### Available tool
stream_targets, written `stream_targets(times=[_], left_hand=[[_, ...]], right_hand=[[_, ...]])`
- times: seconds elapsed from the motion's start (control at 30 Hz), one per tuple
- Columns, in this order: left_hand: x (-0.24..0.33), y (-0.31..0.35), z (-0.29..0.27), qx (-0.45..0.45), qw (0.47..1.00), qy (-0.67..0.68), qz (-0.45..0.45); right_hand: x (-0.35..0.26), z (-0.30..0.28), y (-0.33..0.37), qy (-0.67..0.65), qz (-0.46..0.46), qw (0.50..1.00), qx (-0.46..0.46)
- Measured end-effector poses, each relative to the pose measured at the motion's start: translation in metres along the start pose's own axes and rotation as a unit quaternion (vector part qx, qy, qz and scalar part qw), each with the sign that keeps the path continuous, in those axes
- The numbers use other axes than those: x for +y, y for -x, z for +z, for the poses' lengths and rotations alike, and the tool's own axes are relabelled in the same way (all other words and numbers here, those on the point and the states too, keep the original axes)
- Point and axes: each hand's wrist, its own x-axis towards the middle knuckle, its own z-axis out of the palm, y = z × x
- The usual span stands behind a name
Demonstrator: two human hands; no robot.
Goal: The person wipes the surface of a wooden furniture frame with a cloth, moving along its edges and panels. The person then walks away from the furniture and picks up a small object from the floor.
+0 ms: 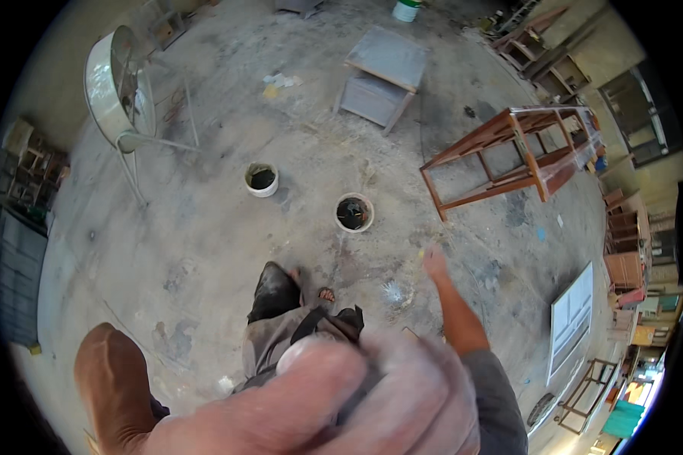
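Observation:
My left hand (319, 402) fills the lower foreground, very close and blurred, its thumb and fingers curled in together. Whatever it may hold is hidden. My right hand (435, 262) is stretched out ahead, low and to the right, with its fingers drawn together. A tiny yellowish spot shows at its edge, too small to name. Nearest to that hand is a round white bucket (366, 224) with dark contents, on the floor to its left. A second white bucket (264, 191), also dark inside, stands farther left.
A reddish-brown wooden frame (493, 186) lies on the right. Ahead is a grey small table (387, 61); a large drum fan (118, 91) stands at left. A white panel (571, 322) leans at right. Furniture parts line the walls of the stained concrete floor (190, 235).

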Motion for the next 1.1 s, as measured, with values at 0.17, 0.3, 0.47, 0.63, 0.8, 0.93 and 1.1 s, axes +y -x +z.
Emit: stream_targets(times=[0.17, 0.3, 0.47, 0.63, 0.8, 0.93, 1.1], left_hand=[[-0.093, -0.034, -0.012, 0.023, 0.999, 0.025, -0.015], [-0.196, -0.040, -0.047, 0.035, 0.998, 0.028, -0.040], [-0.336, -0.051, -0.061, 0.141, 0.983, -0.089, -0.070], [-0.445, -0.051, -0.106, 0.214, 0.946, -0.136, -0.201], [-0.666, 0.006, -0.107, 0.123, 0.938, -0.019, -0.324], [-0.898, 0.175, 0.073, 0.117, 0.824, -0.015, -0.555], [-0.841, 0.447, 0.193, -0.141, 0.672, 0.025, -0.726]], right_hand=[[-0.183, -0.076, -0.218, -0.167, -0.049, 0.985, 0.019], [-0.173, -0.009, -0.277, -0.018, -0.069, 0.997, -0.016], [-0.078, 0.088, -0.166, 0.000, 0.086, 0.980, -0.181], [0.053, 0.089, -0.055, 0.160, 0.083, 0.885, -0.429], [0.035, 0.069, -0.180, 0.219, 0.019, 0.835, -0.505], [-0.003, 0.087, -0.390, 0.269, -0.077, 0.876, -0.393], [-0.337, 0.016, -0.815, -0.107, -0.047, 0.992, -0.054]])
